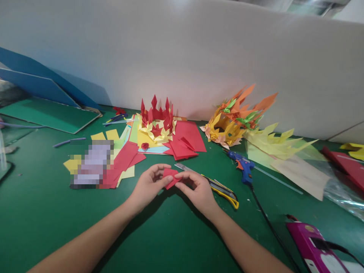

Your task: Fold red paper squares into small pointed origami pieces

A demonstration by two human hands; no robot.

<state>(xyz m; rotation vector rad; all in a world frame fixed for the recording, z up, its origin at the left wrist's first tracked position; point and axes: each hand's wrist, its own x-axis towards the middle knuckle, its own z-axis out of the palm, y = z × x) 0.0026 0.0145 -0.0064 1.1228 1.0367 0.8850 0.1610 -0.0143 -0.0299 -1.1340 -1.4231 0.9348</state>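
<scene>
While a utility knife (221,188) lies just beyond, both hands (149,185) (201,191) nearly closed, pinching folded red paper (171,173)

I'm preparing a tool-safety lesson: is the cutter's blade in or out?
Out. The blade of the cutter shows as a bare pale strip just past the right hand holding red paper.

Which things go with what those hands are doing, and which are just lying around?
Goes with it:
- small red paper, held by the left hand and right hand
- probably the red sheets
- maybe the cutter and glue gun

Seems just lying around:
- blue boards
- clear plastic
- short purple stick
</scene>
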